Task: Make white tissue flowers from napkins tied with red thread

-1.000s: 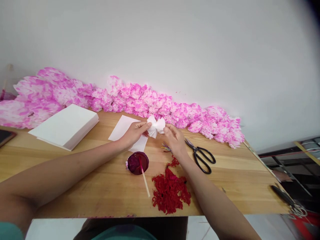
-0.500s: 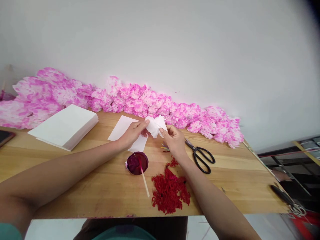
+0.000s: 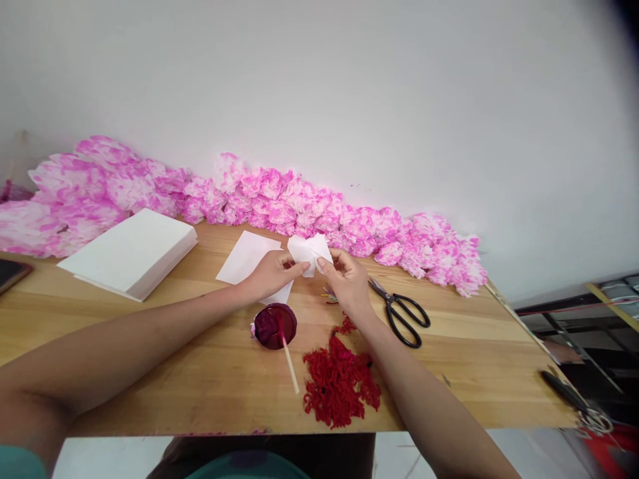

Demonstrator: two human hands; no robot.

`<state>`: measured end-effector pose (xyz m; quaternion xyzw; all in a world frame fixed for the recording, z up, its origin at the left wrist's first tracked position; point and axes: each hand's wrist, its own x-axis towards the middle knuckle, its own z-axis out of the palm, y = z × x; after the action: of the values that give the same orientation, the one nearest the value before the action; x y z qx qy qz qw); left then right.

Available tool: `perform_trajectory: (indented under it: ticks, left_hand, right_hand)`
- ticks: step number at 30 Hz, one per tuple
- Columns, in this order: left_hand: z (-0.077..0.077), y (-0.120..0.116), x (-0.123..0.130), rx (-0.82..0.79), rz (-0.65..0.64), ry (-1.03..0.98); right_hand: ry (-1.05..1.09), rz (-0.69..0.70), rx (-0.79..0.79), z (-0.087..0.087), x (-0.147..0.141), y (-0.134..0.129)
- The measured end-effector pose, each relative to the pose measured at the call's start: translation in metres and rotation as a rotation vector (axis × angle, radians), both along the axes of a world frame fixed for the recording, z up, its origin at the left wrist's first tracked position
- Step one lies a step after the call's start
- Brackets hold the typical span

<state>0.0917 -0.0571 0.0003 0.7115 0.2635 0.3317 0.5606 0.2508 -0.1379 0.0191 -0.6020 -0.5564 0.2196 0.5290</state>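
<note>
Between both hands, above the table, is a gathered piece of white tissue paper [image 3: 308, 249]. My left hand [image 3: 275, 273] pinches its lower left edge with the thumb, and my right hand [image 3: 345, 274] grips its lower right side. The thumbs almost meet at the bottom. Behind my left hand lie white paper sheets [image 3: 244, 256] on the wood. Nearer to me stands a small bowl of dark magenta dye [image 3: 269, 327] with a stained stick [image 3: 289, 366] leaning in it. A heap of red yarn [image 3: 335, 386] lies beside my right forearm.
Pink and white paper flowers [image 3: 299, 203] line the wall. A thick white paper stack [image 3: 132, 249] sits at left, near a phone [image 3: 10, 273]. Black-handled scissors [image 3: 402, 313] lie right of my hand; another dark-handled tool [image 3: 564, 392] is at the table's right edge.
My left hand has shifted down and right along the white tissue paper, so its thumb is now close to the right thumb. The tissue paper has tilted a little.
</note>
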Motion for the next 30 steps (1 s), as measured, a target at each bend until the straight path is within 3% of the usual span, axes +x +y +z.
perform_trajectory:
  ticks: [5, 9, 11, 14, 19, 24, 30]
  left_hand:
    - [0.01, 0.0, -0.001, -0.143, 0.032, -0.028]
    - [0.011, 0.003, -0.001, -0.309, 0.035, -0.154]
    - [0.009, 0.004, -0.001, -0.373, 0.007, -0.227]
    - [0.006, 0.006, -0.001, -0.455, -0.038, -0.31]
    - [0.004, 0.007, -0.001, -0.502, -0.058, -0.334]
    - [0.001, 0.008, -0.001, -0.527, -0.067, -0.343]
    - [0.001, 0.008, -0.001, -0.608, -0.128, -0.342]
  right_hand:
    - [-0.329, -0.007, 0.172, 0.002, 0.001, -0.001]
    - [-0.463, 0.121, 0.236, 0.008, 0.0, -0.004]
    - [-0.42, 0.129, 0.229, 0.012, 0.0, -0.007]
    - [-0.22, 0.016, 0.206, 0.016, 0.002, -0.009]
    - [0.057, -0.146, 0.162, 0.007, 0.008, -0.002]
    - [0.171, -0.057, 0.115, -0.002, 0.013, 0.005]
    - [0.304, 0.16, -0.046, 0.003, 0.014, 0.007]
